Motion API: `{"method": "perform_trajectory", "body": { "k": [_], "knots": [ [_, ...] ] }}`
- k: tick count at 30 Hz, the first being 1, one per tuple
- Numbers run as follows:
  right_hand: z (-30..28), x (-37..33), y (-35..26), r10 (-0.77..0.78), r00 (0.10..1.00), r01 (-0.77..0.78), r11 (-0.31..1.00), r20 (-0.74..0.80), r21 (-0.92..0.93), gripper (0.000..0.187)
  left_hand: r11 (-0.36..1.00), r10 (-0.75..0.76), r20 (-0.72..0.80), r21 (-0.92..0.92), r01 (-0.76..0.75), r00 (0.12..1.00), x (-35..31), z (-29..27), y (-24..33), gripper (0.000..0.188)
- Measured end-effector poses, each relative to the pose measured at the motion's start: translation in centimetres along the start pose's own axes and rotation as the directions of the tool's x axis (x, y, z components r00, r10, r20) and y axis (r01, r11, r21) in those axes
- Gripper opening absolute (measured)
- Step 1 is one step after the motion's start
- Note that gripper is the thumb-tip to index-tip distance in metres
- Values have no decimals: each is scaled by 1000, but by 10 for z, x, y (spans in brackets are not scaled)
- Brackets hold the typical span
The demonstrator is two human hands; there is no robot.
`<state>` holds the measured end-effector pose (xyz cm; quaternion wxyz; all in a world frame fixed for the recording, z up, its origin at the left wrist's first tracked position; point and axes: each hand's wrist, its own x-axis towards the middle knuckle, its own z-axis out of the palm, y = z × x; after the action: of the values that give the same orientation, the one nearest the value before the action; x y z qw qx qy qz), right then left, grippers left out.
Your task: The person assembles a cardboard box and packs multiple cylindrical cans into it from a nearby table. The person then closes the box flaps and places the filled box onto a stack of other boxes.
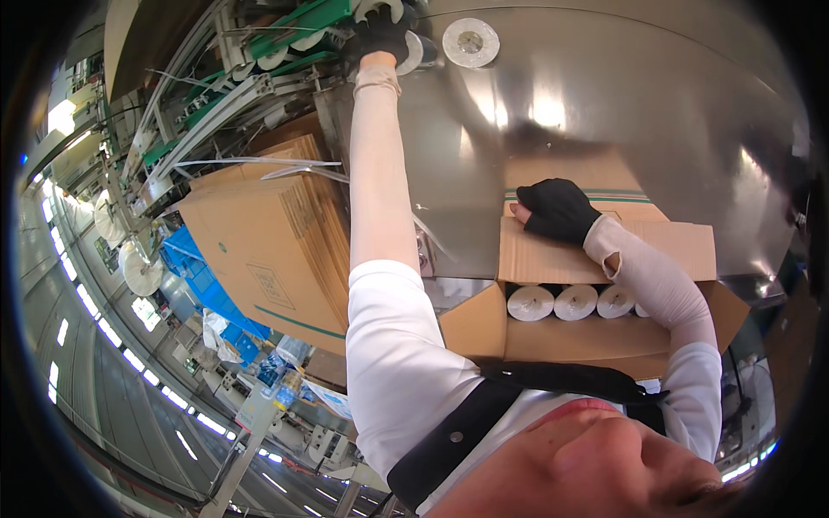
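My left arm stretches to the far edge of the view. There my left hand (380, 36), in a dark glove, is closed over a white roll (393, 9), its fingertips partly hidden. A second white roll (414, 53) stands right beside that hand, and another roll (471, 43) lies end-up on the metal table a little to the right. My right hand (557, 211), in a black glove with the thumb tip bare, is curled over the edge of a raised cardboard flap (622, 255). Below this flap, an open carton (587, 338) holds a row of several white rolls (530, 303).
A metal table (604, 95) spreads beyond the carton. Green-railed machinery (298, 26) adjoins my left hand. Flattened cartons (268, 242) stand stacked left of my arm, with loose clear strips (259, 161) over them. Blue crates (203, 272) and bottles (285, 393) are farther left.
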<state>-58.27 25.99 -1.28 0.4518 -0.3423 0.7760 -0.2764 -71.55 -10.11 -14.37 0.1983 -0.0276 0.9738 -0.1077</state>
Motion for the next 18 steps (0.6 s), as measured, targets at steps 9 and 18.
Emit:
{"method": "perform_trajectory", "body": {
  "k": [9,18],
  "knots": [
    [-6,16,35,-33,993,47,992,-116,119,23,962,192,-66,-186,-201,979,-49,23,43,32],
    [-48,159,110,147,805,-251,962,-575,-106,66,858,-53,-189,-511,-53,981,-299,95,96,45]
  ]
}}
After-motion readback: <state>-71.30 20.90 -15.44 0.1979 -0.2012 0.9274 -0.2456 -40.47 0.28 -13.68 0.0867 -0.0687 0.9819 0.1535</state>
